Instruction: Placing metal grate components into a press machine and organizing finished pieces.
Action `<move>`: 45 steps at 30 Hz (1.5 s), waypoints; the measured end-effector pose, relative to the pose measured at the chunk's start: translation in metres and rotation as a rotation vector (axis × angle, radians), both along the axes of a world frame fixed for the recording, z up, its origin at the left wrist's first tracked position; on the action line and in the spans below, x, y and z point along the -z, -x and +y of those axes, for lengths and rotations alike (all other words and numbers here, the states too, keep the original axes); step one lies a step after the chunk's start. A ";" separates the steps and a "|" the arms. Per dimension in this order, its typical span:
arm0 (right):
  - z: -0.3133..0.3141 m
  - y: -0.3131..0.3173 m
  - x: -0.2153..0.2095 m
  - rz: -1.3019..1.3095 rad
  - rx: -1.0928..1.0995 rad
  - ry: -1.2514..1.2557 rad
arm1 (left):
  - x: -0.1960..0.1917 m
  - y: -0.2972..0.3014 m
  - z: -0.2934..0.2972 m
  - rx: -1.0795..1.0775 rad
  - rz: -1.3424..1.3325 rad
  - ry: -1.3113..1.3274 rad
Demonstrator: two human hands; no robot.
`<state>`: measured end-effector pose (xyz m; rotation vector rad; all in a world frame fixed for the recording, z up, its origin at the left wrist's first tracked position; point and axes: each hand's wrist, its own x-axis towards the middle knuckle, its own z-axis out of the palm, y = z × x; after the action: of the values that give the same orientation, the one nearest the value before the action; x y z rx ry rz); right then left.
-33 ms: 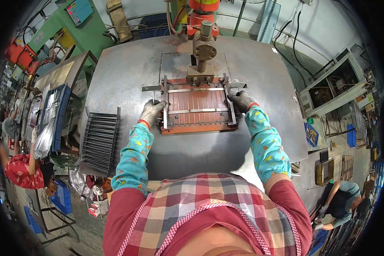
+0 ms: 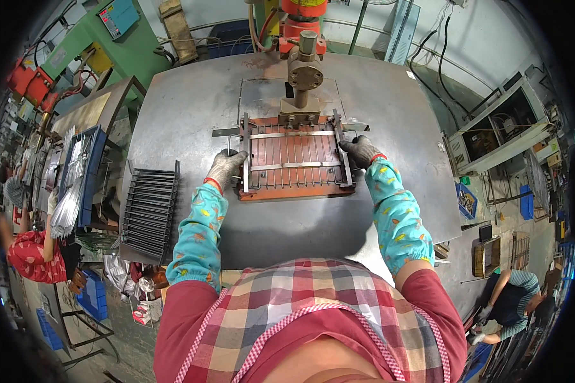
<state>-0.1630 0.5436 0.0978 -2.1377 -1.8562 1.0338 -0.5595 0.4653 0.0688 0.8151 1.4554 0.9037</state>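
Observation:
A reddish-brown jig plate lies flat on the grey metal table, with steel side bars and two flat cross strips. Inside it sits a wire grid of thin parallel rods. My left hand, in a grey glove, is closed on the jig's left side by a bent wire handle. On the opposite side, my gloved right hand closes around the jig's right edge near its handle. Fingers of both hands are partly hidden. Over the jig's far edge stands a metal press head, its block overlapping the far bar in view.
A stack of dark wire grids lies on the table at left. Farther left, a blue bin holds shiny metal rods. Green machinery stands back left, a white cabinet at right. Other people work at both sides.
The jig and both my hands have shifted very slightly to the left. My grip looks the same, and the press head has not visibly moved.

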 end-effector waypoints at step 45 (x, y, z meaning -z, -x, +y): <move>-0.021 0.042 -0.012 0.130 0.086 -0.065 | 0.014 0.039 0.003 -0.014 0.248 -0.080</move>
<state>-0.2053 0.5223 0.1096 -2.0427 -1.7010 1.0523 -0.5988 0.4682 0.0544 1.0050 1.6491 0.8999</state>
